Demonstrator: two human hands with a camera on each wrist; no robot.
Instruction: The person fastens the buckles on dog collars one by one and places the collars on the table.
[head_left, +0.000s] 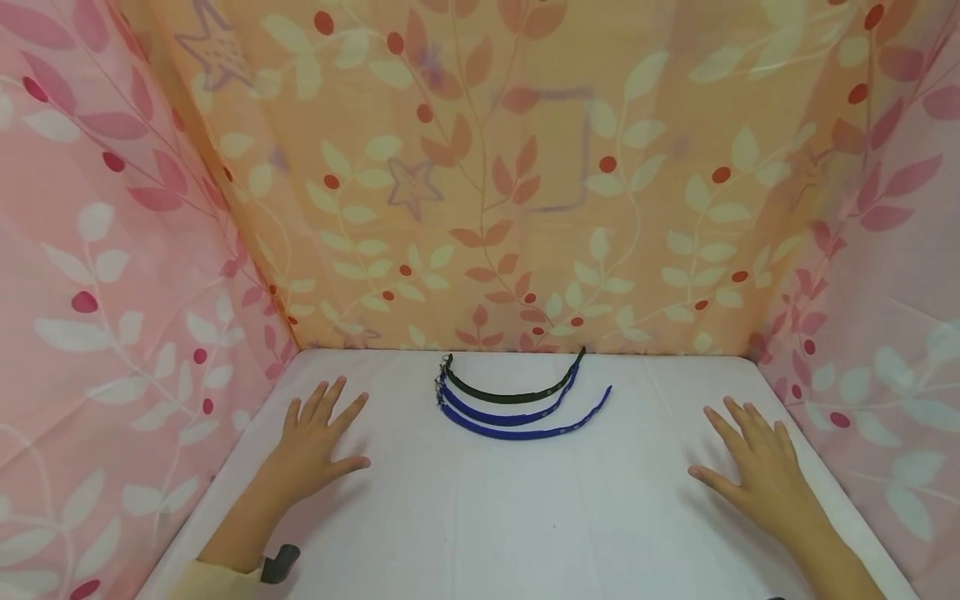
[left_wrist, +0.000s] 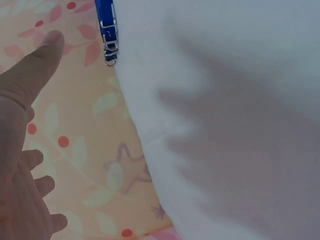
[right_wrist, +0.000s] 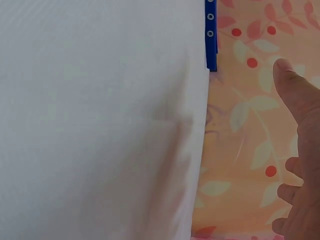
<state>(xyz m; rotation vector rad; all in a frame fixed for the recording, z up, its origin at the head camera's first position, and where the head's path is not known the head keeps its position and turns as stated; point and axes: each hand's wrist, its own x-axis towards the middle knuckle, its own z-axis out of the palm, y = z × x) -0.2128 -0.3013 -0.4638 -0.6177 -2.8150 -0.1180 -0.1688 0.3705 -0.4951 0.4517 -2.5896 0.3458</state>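
Observation:
Three collars lie curved, one inside another, near the far edge of the white table. The dark green collar [head_left: 510,398] is farthest back. In front of it comes a blue collar [head_left: 517,420], and nearest is another blue collar [head_left: 517,434]. Their metal buckles [head_left: 441,387] bunch together at the left; eyelet holes show toward the right ends, also in the right wrist view on a blue strap [right_wrist: 211,35]. My left hand [head_left: 311,442] is held with fingers spread, left of the collars. On the right, my right hand [head_left: 757,467] also has its fingers spread. Neither touches a collar.
White cloth covers the table [head_left: 510,525]. An orange leaf-patterned curtain [head_left: 480,167] stands behind it, with pink patterned curtains at the left [head_left: 112,292] and right [head_left: 885,292]. A dark strap piece [head_left: 281,564] sits at the left wrist.

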